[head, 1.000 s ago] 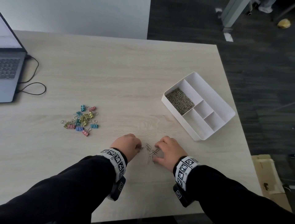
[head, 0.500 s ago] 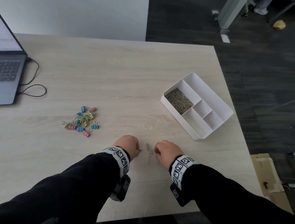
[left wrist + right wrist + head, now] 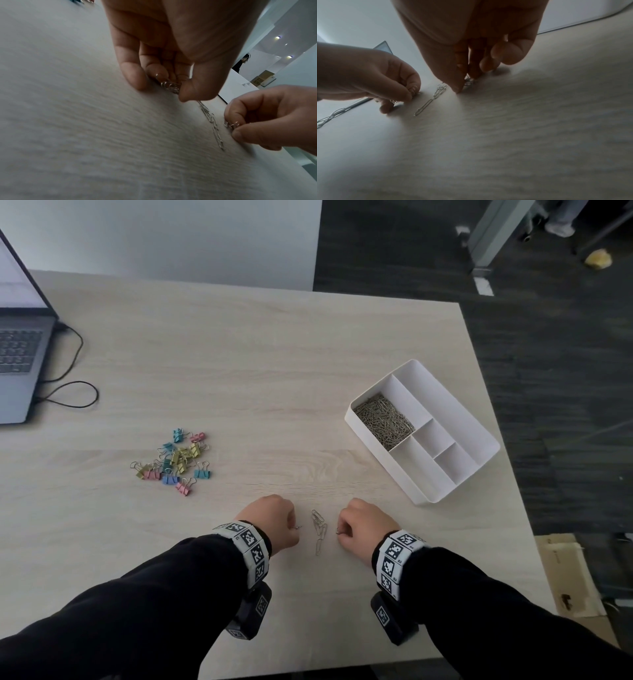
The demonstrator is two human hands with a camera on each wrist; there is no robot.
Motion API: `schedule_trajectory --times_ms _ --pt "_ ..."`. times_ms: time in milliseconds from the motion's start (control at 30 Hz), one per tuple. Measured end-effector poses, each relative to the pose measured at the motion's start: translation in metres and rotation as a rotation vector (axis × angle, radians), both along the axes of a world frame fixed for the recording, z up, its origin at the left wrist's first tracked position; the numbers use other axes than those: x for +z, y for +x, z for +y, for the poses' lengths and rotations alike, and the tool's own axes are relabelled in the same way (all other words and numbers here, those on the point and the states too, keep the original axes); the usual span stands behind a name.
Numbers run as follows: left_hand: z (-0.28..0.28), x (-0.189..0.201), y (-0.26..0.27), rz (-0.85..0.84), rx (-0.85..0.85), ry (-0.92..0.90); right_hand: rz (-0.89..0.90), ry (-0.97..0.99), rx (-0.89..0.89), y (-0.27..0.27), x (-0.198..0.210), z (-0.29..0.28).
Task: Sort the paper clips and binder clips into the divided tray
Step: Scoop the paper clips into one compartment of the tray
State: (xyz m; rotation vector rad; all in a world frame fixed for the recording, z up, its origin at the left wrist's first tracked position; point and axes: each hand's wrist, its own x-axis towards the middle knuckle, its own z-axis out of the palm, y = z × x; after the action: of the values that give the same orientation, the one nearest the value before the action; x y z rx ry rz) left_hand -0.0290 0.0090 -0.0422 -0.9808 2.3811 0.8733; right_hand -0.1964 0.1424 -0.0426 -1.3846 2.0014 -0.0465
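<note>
A few silver paper clips (image 3: 319, 529) lie on the table near its front edge, between my two hands. My left hand (image 3: 295, 528) pinches a small bunch of paper clips (image 3: 170, 86) between thumb and curled fingers, low on the table. My right hand (image 3: 339, 531) pinches more paper clips (image 3: 469, 81) the same way. The loose paper clips (image 3: 435, 96) lie in a line between the fists. The white divided tray (image 3: 460, 494) stands at the right, one compartment full of paper clips (image 3: 385, 419). Coloured binder clips (image 3: 176, 462) sit in a heap at the left.
A laptop (image 3: 19, 350) with a black cable (image 3: 68, 392) is at the table's far left. The table's right edge runs just past the tray, with dark floor beyond. A cardboard piece (image 3: 565, 573) lies on the floor at the lower right.
Both hands have drawn back toward the front edge and slightly apart, each keeping its pinched clips. The loose clips between them now lie uncovered in a line.
</note>
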Motion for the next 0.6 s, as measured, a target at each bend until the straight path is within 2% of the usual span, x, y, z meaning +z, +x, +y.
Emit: schedule_trajectory --times_ms 133,400,600 --pt "-0.003 -0.001 0.002 0.028 0.048 0.029 -0.026 -0.044 -0.058 -0.006 0.006 -0.003" --pt "-0.013 0.007 0.001 0.037 0.143 0.072 -0.056 -0.401 -0.480 -0.048 0.043 -0.051" --pt "-0.018 0.011 0.003 0.039 0.178 0.059 -0.037 -0.489 -0.693 -0.091 0.050 -0.079"
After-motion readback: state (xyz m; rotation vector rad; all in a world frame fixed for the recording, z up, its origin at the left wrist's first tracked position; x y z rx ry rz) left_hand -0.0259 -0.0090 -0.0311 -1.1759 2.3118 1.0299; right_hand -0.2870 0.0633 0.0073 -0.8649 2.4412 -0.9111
